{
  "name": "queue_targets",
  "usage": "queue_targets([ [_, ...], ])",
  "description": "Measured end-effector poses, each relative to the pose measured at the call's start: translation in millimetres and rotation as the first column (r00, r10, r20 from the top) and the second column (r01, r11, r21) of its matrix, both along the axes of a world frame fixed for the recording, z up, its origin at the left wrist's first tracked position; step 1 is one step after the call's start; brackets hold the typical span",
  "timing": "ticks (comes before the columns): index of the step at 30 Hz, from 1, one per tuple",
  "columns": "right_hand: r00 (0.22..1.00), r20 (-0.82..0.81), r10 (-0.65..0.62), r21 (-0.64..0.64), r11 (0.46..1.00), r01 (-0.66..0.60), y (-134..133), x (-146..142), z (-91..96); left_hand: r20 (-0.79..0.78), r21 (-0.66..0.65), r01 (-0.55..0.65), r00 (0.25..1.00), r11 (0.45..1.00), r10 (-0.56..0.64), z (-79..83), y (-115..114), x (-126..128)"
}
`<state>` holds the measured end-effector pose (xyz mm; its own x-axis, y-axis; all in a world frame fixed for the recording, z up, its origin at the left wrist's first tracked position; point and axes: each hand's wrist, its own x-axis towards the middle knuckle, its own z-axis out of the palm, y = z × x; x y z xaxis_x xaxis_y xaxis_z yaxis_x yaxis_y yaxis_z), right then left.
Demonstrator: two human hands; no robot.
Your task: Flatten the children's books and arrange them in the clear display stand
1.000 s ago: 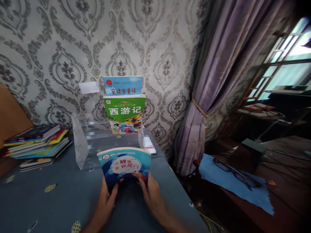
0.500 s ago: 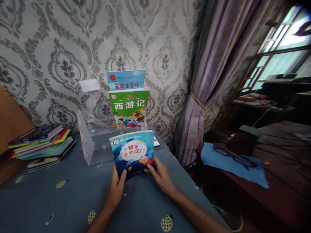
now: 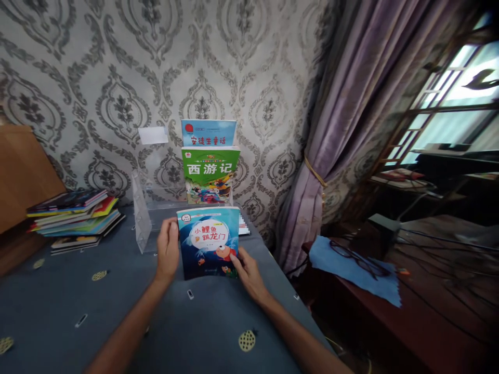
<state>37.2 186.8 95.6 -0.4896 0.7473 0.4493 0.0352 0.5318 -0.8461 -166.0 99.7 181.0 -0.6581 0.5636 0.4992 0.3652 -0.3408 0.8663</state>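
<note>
A blue picture book (image 3: 210,267) with a fish on its cover stands upright, leaning back slightly, in front of a clear acrylic book rack (image 3: 142,223). My right hand (image 3: 250,274) grips its lower right edge, thumb across the front cover and fingers behind. Along the left edge is my left hand (image 3: 167,252), its fingers stretched upward and not wrapped round the book. Behind it, in the rack, a green book (image 3: 212,174) stands in front of a light blue book (image 3: 209,134), whose lower part is hidden.
A stack of thin books (image 3: 78,221) lies to the left beside a brown wooden panel (image 3: 31,176). On the right, a dark red table (image 3: 351,306) holds a blue cloth (image 3: 335,259) with glasses on it, and loose cables. A purple curtain (image 3: 323,130) hangs beside the wall.
My left hand has let go of the book's lower left corner and moved up along its left edge. My right hand keeps its grip. The view has shifted slightly.
</note>
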Motion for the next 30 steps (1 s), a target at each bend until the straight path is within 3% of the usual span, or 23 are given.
queue_targets([
  [4,1.000,0.012,0.001,-0.008,1.000,-0.001,-1,1,2.6,-0.060,0.040,0.001,0.998,0.999,0.001,20.6,10,4],
  [10,0.999,-0.031,-0.037,0.027,0.999,0.038,3,1,15.2,-0.083,0.091,-0.047,0.995,0.995,0.055,16.6,15,10],
  [16,0.959,-0.268,-0.094,0.054,0.992,0.113,12,-13,79.2,-0.062,0.117,-0.013,0.998,0.993,0.021,14.4,16,9],
  [20,0.943,-0.310,-0.120,0.091,0.984,0.156,16,-24,113.2,-0.064,0.109,-0.014,0.998,0.994,0.021,15.9,14,10],
  [26,0.934,-0.302,-0.193,0.121,0.964,0.239,12,-32,114.4,-0.071,0.106,-0.027,0.997,0.994,0.034,15.9,13,11],
  [30,0.926,-0.326,-0.191,0.115,0.964,0.239,12,-32,113.5,-0.055,0.057,-0.009,0.998,0.998,0.012,4.9,14,12],
])
